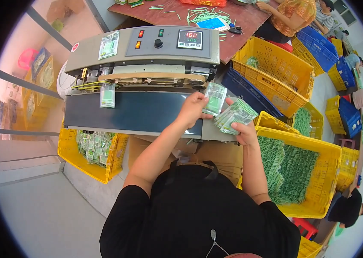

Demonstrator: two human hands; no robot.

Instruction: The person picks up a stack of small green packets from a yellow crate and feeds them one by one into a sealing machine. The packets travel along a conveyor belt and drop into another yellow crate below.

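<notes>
My left hand (193,109) pinches one packet (215,98) at the sealer (147,47), right hand (246,132) grips a stack (235,115); sealed crate (67,151) part-filled, feed crate (325,180) heaped, plenty left.

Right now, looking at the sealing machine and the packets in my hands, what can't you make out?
1. Head view: the print on the single packet in the left hand is too small to read.
2. Head view: the number of fanned packets in the right hand is unclear because they overlap.
3. Head view: the top edge of the packet on the belt is tucked under the sealer's rail.
4. Head view: the far part of the yellow crate is hidden beneath the machine.
</notes>
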